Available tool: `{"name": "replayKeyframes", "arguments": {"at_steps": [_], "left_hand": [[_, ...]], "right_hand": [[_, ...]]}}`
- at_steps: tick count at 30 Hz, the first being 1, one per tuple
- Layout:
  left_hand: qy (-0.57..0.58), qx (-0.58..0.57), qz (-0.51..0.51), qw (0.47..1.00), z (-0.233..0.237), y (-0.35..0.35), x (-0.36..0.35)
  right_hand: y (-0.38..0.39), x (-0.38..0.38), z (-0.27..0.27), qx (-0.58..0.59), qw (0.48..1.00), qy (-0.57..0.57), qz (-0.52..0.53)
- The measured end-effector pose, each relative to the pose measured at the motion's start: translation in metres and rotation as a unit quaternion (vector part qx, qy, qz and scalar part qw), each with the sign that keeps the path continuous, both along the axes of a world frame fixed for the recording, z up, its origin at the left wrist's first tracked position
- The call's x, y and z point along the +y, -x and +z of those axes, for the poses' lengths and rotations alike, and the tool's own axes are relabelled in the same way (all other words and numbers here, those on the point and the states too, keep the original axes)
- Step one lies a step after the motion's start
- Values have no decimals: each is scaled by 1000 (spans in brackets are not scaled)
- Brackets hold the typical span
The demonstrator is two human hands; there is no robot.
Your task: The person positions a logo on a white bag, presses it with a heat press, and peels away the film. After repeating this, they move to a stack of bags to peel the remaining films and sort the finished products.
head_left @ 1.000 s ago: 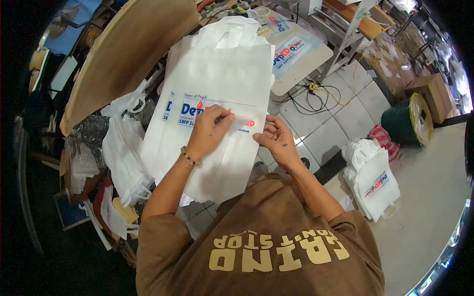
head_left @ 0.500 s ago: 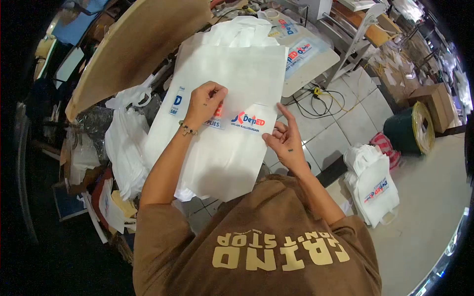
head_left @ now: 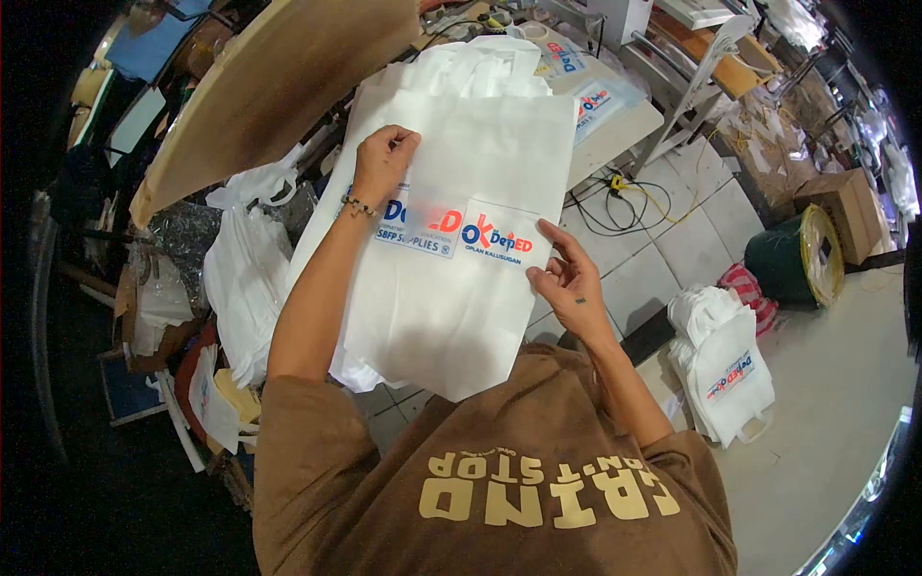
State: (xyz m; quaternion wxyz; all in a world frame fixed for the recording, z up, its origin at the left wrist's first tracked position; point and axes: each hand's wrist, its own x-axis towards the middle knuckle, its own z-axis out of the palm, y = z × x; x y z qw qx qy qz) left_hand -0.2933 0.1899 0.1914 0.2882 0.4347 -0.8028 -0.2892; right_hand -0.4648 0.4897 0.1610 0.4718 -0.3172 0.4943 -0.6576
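A white fabric bag (head_left: 461, 326) lies on top of a stack of white bags (head_left: 471, 62) in front of me. Blue and red print, including the words "DepED" and "Oplan Kalusugan" (head_left: 495, 240), runs across its middle. My left hand (head_left: 382, 161), with a beaded bracelet on the wrist, is over the bag's upper left; its fingers are curled together, and what they pinch, if anything, is too small to see. At the bag's right edge, my right hand (head_left: 571, 283) has its thumb and fingers on the fabric beside the print.
A curved wooden board (head_left: 269, 106) rises at the upper left. White plastic bags (head_left: 245, 288) hang at the left. Printed sheets (head_left: 595, 101) lie on a table behind. Cables (head_left: 615, 206) cross the tiled floor. More printed white bags (head_left: 720, 365) sit at the right.
My left hand has moved up and left, uncovering more of the print. The top bag has shifted slightly right. My right index finger has come down onto the bag's edge.
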Motion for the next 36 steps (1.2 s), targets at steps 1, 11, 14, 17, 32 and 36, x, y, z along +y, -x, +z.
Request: {"name": "replayKeyframes", "arguments": {"at_steps": [1, 11, 14, 17, 32, 36], "left_hand": [[21, 8, -2, 1000, -4, -3, -8], [240, -52, 97, 965, -12, -36, -48], [192, -93, 191, 958, -12, -88, -49], [272, -75, 247, 927, -38, -180, -73], [189, -207, 203, 938, 81, -451, -82], [260, -296, 50, 918, 84, -381, -57]], "right_hand": [[-1, 0, 1, -17, 1000, 0, -10], [6, 3, 0, 37, 999, -3, -3], [7, -3, 4, 13, 999, 34, -24], [12, -6, 4, 90, 995, 31, -32], [-46, 99, -205, -78, 775, -5, -627], [-24, 173, -310, -62, 577, -71, -811]]}}
